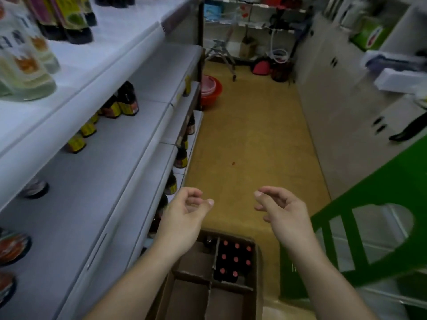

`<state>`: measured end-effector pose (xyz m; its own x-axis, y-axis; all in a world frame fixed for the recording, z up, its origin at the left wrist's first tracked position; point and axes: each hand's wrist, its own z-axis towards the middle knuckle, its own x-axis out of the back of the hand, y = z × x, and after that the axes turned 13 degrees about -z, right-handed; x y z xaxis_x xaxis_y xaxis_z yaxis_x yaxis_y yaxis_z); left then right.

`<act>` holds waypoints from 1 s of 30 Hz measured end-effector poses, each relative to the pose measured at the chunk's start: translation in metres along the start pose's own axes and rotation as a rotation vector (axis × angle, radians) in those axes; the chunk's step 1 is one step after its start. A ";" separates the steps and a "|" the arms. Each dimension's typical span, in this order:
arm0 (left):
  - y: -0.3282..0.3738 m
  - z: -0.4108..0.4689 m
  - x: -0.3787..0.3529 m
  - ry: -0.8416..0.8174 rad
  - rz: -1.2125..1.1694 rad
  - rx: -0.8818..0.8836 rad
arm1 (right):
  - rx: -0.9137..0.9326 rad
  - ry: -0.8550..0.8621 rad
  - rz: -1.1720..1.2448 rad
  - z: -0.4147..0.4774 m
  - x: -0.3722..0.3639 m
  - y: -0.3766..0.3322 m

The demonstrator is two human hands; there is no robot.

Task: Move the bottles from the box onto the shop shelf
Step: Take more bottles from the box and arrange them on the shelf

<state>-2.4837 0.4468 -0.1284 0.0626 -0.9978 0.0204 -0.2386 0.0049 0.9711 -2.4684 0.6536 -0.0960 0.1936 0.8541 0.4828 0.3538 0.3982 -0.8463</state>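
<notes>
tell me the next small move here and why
Likely lower the right hand into the box and grip one of the red-capped bottles in its far right compartment. Both it and the left hand hover empty above the box, and the shelf has bare space.

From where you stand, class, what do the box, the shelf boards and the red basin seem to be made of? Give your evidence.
Box: cardboard, matte brown, with rough-edged dividers inside.
Shelf boards: probably painted sheet metal, smooth pale grey with thin folded front lips; laminate is possible.
Red basin: likely plastic, uniform glossy red with a thin rim.
</notes>
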 end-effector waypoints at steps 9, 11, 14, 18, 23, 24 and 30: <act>-0.086 0.078 0.001 -0.108 0.125 0.148 | -0.277 0.056 -0.054 0.030 -0.061 0.084; -0.111 0.091 -0.002 -0.114 0.158 0.173 | -0.331 0.038 -0.054 0.039 -0.077 0.113; -0.158 0.109 -0.008 -0.117 0.190 0.215 | -0.407 0.006 -0.092 0.054 -0.103 0.163; -0.245 0.133 -0.016 -0.096 0.213 0.272 | -0.505 -0.027 -0.131 0.081 -0.150 0.244; -0.359 0.158 -0.034 -0.101 0.253 0.312 | -0.521 -0.058 -0.175 0.118 -0.212 0.353; -0.381 0.162 -0.040 -0.096 0.256 0.315 | -0.522 -0.066 -0.187 0.125 -0.223 0.374; -0.507 0.191 -0.075 -0.076 0.322 0.315 | -0.544 -0.118 -0.250 0.157 -0.286 0.495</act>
<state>-2.5521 0.5062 -0.6679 -0.1314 -0.9507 0.2810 -0.5183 0.3075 0.7980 -2.4922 0.6593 -0.6887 -0.0475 0.8007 0.5972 0.7981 0.3899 -0.4593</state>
